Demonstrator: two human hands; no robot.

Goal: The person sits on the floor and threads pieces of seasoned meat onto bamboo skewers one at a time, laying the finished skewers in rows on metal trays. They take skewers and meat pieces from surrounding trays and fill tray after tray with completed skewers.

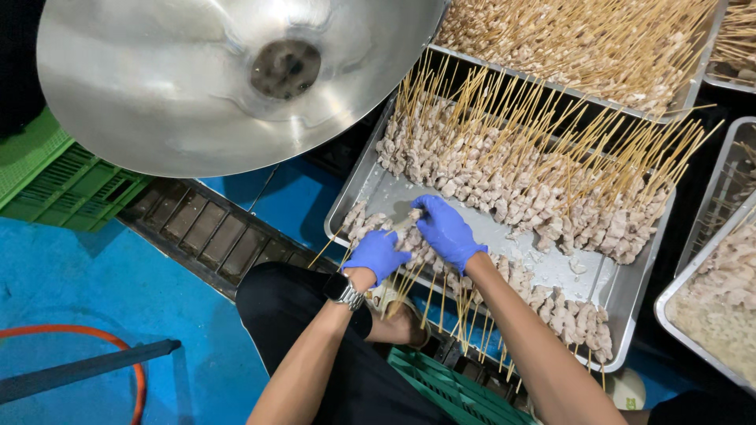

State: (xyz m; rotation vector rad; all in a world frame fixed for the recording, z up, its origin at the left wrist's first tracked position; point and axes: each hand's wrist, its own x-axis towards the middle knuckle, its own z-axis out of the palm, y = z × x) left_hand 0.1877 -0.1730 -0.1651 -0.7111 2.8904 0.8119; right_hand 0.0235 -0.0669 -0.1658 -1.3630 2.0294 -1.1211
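Blue-gloved, the left hand (377,253) and right hand (446,230) both close on one meat skewer (403,236) over the steel tray (622,295), lining it up with the row.

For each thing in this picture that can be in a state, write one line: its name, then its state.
Left hand in blue glove: closed on skewers at the tray's near edge.
Right hand in blue glove: pressing on a meat skewer.
Rectangular steel tray: part filled, two rows of skewers, bare strip between.
Raw meat on bamboo skewers: threaded, lying flat, uncooked.
Second steel tray: heaped full of skewers.
Green plastic crate: lying on the blue floor.
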